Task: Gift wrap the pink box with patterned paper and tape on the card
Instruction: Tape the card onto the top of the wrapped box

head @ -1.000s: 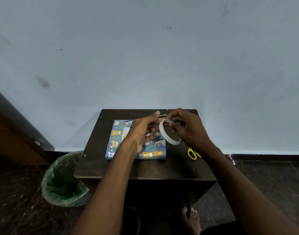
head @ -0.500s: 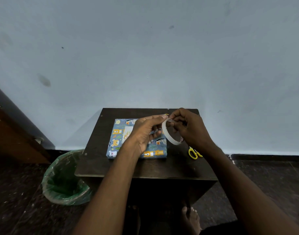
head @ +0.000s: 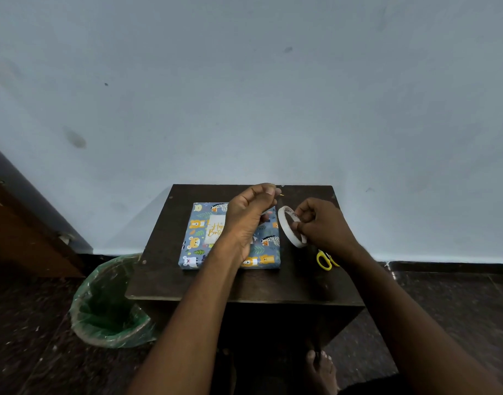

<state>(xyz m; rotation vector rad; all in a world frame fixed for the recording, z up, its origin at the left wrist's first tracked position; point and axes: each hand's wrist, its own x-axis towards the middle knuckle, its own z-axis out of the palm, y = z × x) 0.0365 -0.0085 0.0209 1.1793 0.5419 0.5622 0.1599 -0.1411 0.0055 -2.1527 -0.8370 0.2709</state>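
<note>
The box (head: 231,236), already covered in animal-patterned paper, lies flat on the dark tabletop (head: 244,283) with the white birthday card (head: 214,228) resting on its top face; no tape is visible on the card. The right hand (head: 320,226) grips the tape roll (head: 291,226), fingers curled through and around the ring, just to the right of the box. The left hand (head: 248,220) is raised over the box with thumb and fingertips pinched together, apparently drawing out a strip, though the clear tape itself is too faint to make out. The likely trouble is the strip folding back and sticking to itself or to the fingers, since it hangs unsupported between the two hands. A crooked tear is probable too, because the yellow scissors (head: 324,260) lie partly hidden behind the right wrist. The card looks loose, so a brush from the left forearm could slide it askew.
</note>
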